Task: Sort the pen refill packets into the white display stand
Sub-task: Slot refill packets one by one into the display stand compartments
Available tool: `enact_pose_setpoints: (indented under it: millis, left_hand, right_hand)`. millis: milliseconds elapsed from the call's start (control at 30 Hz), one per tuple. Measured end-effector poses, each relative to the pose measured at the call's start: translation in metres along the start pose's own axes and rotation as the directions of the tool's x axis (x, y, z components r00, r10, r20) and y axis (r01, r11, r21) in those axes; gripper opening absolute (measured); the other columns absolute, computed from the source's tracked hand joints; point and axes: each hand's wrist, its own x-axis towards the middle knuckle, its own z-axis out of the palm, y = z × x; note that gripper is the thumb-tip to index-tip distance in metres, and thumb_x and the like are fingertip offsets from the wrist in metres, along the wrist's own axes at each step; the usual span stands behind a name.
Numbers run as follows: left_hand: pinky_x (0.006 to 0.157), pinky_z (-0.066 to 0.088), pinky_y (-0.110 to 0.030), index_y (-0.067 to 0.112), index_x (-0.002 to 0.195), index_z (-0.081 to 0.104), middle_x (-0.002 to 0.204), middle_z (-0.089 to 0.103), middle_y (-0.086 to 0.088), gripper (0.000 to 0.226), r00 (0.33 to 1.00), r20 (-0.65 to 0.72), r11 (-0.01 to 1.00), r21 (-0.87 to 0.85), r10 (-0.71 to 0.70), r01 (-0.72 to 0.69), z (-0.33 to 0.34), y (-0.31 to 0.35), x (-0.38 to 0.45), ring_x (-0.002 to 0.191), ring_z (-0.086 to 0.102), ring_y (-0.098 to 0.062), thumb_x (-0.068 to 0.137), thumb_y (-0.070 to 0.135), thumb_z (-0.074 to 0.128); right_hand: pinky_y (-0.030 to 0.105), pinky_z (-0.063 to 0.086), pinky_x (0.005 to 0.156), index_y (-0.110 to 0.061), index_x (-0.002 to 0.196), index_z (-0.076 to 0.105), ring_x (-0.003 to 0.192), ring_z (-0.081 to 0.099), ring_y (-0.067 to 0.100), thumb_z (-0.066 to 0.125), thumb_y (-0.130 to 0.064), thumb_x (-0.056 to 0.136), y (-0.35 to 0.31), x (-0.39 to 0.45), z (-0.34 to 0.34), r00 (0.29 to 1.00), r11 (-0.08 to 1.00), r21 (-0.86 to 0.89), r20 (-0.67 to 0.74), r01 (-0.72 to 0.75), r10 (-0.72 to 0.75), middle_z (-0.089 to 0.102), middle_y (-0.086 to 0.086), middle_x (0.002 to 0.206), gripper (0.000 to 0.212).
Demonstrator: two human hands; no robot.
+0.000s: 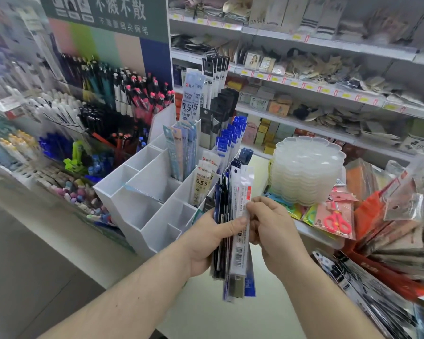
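Your left hand point(206, 243) grips an upright bundle of pen refill packets point(227, 241) just right of the white display stand point(142, 192), while your right hand point(271, 226) pinches the front white packet point(241, 216).

Between the hands: a stack of refill packets point(233, 253), upright, gripped by the left hand point(206, 243) and pinched at its front packet by right hand point(272, 231) fingers point(252, 204).
Beyond the left fingers: display stand point(142, 204), packets standing in its rear compartments.
Beyond the right fingers: stacked trays point(306, 172).
Right of the right fingers: packaged scissors point(335, 221).
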Motion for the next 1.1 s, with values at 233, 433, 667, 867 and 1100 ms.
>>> enact_pose_setpoints:
  millis: [233, 433, 667, 867, 1100]
  left_hand:
    - [0.061, 0.056, -0.029, 0.009, 0.114, 0.064, 0.086, 0.073, -0.007, 0.043, 1.000, -0.002, 0.996, -0.084, 0.030, -0.031, -0.005, 0.007, -0.004, 0.072, 0.070, -0.017, 0.074, 0.022, 0.069]
    - [0.064, 0.057, -0.030, 0.005, 0.124, 0.062, 0.094, 0.072, -0.013, 0.050, 0.998, -0.066, 0.994, -0.102, 0.020, -0.027, -0.010, 0.011, -0.004, 0.076, 0.070, -0.021, 0.079, 0.026, 0.073]
    - [0.074, 0.058, -0.022, 0.020, 0.113, 0.061, 0.097, 0.076, 0.005, 0.047, 0.923, -0.291, 0.933, 0.327, 0.251, -0.151, -0.023, 0.025, -0.022, 0.090, 0.072, -0.011, 0.076, -0.001, 0.079]
    - [0.084, 0.056, -0.027, 0.026, 0.123, 0.057, 0.104, 0.074, 0.012, 0.054, 0.861, -0.370, 0.872, 0.466, 0.348, -0.152, -0.039, 0.040, -0.044, 0.094, 0.070, -0.004, 0.078, 0.007, 0.080]
    - [0.072, 0.054, -0.017, 0.030, 0.116, 0.058, 0.099, 0.075, 0.014, 0.048, 0.824, -0.409, 0.857, 0.489, 0.393, -0.166, -0.052, 0.043, -0.058, 0.091, 0.070, -0.002, 0.079, 0.006, 0.078]
  right_hand:
    - [0.018, 0.026, 0.038, -0.006, 0.087, 0.057, 0.035, 0.030, 0.007, 0.050, -0.013, 0.102, 0.002, 0.008, 0.001, 0.998, 0.969, 0.249, 0.066, -0.010, -0.007, 0.058, 0.005, 0.060, 0.018]
    - [0.019, 0.031, 0.037, -0.004, 0.088, 0.053, 0.033, 0.030, 0.009, 0.042, -0.014, 0.104, -0.001, 0.013, 0.001, 0.989, 0.903, 0.425, 0.150, -0.058, -0.007, 0.049, 0.007, 0.051, 0.022]
    - [0.020, 0.029, 0.047, -0.006, 0.106, 0.057, 0.049, 0.037, 0.011, 0.037, -0.047, 0.101, -0.007, 0.034, -0.010, 0.995, 0.811, 0.582, 0.102, -0.054, -0.007, 0.047, 0.002, 0.064, 0.046]
    - [0.022, 0.047, 0.050, -0.006, 0.104, 0.064, 0.057, 0.054, 0.015, 0.036, -0.017, 0.107, -0.005, 0.063, 0.001, 0.984, 0.969, 0.181, 0.032, 0.166, -0.174, 0.063, 0.012, 0.075, 0.031]
    - [0.043, 0.058, 0.078, -0.019, 0.081, 0.071, 0.078, 0.070, 0.021, 0.070, -0.023, 0.092, 0.014, 0.088, 0.031, 0.916, 0.804, -0.463, 0.051, 0.374, -0.397, 0.073, -0.001, 0.078, 0.012]
